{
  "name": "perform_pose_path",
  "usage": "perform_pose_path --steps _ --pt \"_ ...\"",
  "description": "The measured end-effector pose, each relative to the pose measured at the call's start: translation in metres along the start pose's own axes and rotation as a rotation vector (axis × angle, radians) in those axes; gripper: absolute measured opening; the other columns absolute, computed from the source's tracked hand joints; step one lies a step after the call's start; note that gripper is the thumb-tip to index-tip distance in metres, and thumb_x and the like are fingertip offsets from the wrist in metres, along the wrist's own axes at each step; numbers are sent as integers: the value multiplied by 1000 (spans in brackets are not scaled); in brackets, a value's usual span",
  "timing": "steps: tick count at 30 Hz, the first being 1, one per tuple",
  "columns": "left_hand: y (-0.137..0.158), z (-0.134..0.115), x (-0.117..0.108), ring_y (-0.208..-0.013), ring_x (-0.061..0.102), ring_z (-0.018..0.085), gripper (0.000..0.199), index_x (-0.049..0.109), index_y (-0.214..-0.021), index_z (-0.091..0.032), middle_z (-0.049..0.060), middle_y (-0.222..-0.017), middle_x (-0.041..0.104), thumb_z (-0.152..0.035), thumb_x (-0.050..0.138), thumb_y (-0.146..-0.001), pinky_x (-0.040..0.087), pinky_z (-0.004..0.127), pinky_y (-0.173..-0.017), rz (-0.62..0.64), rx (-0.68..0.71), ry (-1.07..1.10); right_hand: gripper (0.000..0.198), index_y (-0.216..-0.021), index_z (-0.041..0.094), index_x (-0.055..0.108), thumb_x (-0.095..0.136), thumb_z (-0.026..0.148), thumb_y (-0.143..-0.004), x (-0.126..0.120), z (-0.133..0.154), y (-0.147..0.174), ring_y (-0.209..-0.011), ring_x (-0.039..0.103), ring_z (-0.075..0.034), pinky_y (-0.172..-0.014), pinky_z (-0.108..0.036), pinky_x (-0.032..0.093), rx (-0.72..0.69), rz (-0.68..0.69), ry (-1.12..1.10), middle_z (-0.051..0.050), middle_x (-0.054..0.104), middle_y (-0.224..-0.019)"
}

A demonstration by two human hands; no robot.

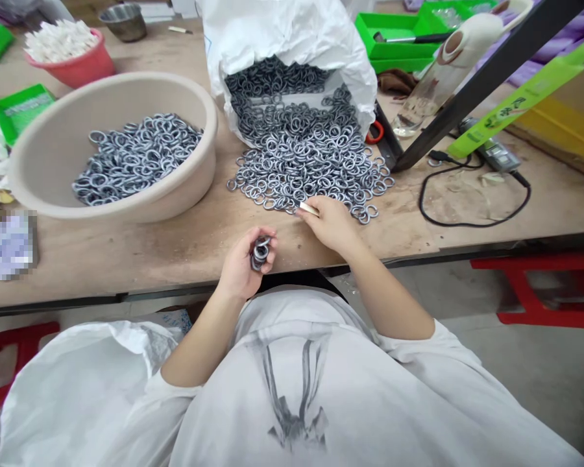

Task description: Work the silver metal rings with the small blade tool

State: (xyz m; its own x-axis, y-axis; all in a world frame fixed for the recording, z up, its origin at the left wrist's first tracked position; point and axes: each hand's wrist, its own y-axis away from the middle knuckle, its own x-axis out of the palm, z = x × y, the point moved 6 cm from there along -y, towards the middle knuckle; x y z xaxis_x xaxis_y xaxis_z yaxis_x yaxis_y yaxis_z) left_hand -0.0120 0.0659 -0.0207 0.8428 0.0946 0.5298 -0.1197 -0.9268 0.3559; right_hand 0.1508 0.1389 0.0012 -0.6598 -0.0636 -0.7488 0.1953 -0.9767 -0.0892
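Several dark grey metal rings (259, 251) lie in my left hand (243, 263), its fingers curled around them above the table's front edge. My right hand (331, 224) pinches a small whitish stick (309, 208) at the near edge of a heap of rings (306, 159). The heap spills from the mouth of a white sack (292, 32) lying on its side. To the left stands a large beige basin (209, 143) with many more such rings (141, 159) inside.
A red bowl (97, 61) of white pieces and a metal bowl (124, 23) stand behind the basin. A dark metal post (467, 91), a clear bottle (418, 97), a black cable (423, 201) and green trays (394, 29) are at right. Red stools (525, 285) stand below.
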Motion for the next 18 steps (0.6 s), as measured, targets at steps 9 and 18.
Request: perform_pose_path --steps 9,18 --pt "-2 9 15 -49 38 5 52 60 -72 -15 -2 -65 52 -64 78 -70 25 17 -40 97 132 -271 59 -65 19 59 62 76 -78 23 48 34 -59 54 -12 -58 -26 44 -75 456 -921 2 57 -59" --pt "4 10 17 -47 40 6 45 55 -68 -16 -3 -58 48 -56 73 -77 26 17 -39 95 84 -221 53 -76 19 57 65 71 -80 24 30 42 -62 55 -13 -61 -27 45 -31 23 -783 1 59 -67"
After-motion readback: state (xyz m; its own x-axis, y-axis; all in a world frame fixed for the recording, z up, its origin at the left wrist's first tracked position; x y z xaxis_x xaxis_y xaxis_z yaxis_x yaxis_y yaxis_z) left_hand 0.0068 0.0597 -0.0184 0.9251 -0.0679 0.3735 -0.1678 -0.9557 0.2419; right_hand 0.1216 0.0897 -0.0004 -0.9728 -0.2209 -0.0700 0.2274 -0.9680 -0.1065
